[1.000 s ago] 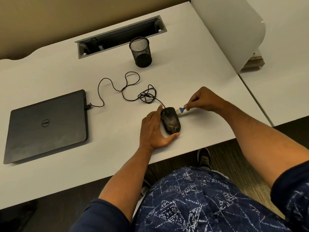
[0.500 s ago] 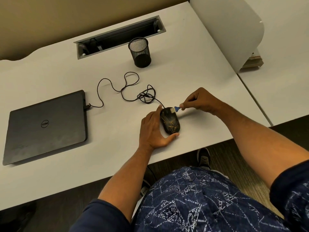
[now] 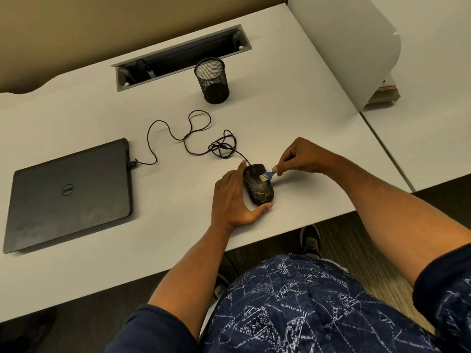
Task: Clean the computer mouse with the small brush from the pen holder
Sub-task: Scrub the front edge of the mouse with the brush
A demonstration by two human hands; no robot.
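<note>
A black computer mouse (image 3: 260,191) with gold streaks lies near the front edge of the white desk (image 3: 76,118). My left hand (image 3: 233,197) cups it from the left, index finger along its side and thumb under its near end. My right hand (image 3: 300,157) pinches the small blue brush (image 3: 267,175), and the pale bristles rest on the front top of the mouse. The black mesh pen holder (image 3: 212,81) stands upright farther back, apart from both hands.
The mouse cable (image 3: 191,136) loops across the desk to a closed dark laptop (image 3: 68,194) at the left. A cable slot (image 3: 178,57) is set in the desk behind the pen holder. A white divider panel (image 3: 356,47) stands at the right.
My right hand has moved left with the brush, carrying the bristles from the mouse's right side onto its top. My left hand has stayed on the mouse.
</note>
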